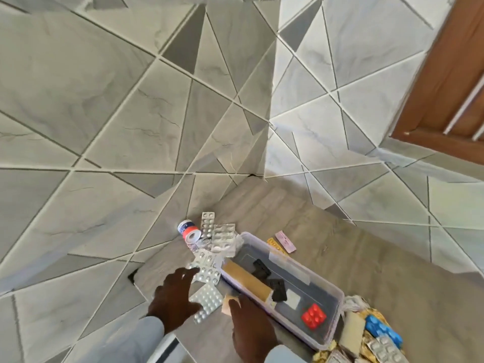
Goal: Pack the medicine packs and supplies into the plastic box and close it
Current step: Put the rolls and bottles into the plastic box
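Left hand (174, 297) grip open, fingers spread over silver blister packs (207, 271). Right hand (250, 328) beside plastic box (309, 273); grip state cannot be told.

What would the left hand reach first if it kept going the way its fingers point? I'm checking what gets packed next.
Probably the silver pill strips just beyond the left hand's fingertips, though its height above them is unclear.

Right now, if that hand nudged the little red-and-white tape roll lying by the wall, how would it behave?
The tape roll lies on its side, so it would probably roll. It looks small and hollow, likely light. The silver blister packs beside it might stop it.
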The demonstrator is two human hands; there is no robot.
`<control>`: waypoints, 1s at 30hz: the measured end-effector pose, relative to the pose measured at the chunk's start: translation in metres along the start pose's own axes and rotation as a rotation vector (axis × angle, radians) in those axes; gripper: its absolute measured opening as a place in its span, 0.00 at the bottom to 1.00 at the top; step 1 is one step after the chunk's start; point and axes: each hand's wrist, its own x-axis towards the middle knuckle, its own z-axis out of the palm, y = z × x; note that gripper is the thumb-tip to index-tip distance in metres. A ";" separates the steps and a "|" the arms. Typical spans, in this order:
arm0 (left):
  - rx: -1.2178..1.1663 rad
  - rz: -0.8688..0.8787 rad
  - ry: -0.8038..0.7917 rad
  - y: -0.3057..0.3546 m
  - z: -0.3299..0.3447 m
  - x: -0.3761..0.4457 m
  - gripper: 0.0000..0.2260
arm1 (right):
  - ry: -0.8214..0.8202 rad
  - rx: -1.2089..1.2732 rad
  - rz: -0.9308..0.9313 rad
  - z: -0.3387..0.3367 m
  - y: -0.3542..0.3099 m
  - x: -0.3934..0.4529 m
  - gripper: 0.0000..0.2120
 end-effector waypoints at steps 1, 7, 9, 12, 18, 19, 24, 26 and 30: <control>0.067 0.034 -0.031 -0.001 0.000 0.011 0.42 | 0.025 -0.023 0.025 0.002 -0.003 0.004 0.21; 0.269 0.278 -0.169 -0.027 0.007 0.063 0.51 | -0.018 -0.102 0.171 -0.005 -0.033 0.018 0.13; 0.292 0.312 -0.223 -0.032 0.006 0.072 0.52 | -0.049 -0.109 0.260 -0.001 -0.044 0.020 0.14; 0.292 0.342 -0.260 -0.037 0.007 0.083 0.51 | -0.100 -0.008 0.366 -0.009 -0.056 0.021 0.25; 0.125 0.386 -0.302 -0.038 0.004 0.095 0.40 | -0.130 0.160 0.478 -0.016 -0.072 0.028 0.24; 0.008 0.354 -0.339 -0.038 0.004 0.097 0.38 | -0.116 0.199 0.492 -0.016 -0.073 0.030 0.23; -0.266 0.259 -0.430 -0.039 -0.004 0.105 0.19 | -0.090 0.312 0.520 -0.018 -0.075 0.037 0.21; -0.260 0.252 -0.450 -0.037 -0.011 0.106 0.13 | -0.128 0.320 0.527 -0.018 -0.073 0.039 0.24; -0.220 0.202 -0.446 -0.038 -0.018 0.111 0.17 | -0.238 0.333 0.474 -0.024 -0.064 0.043 0.25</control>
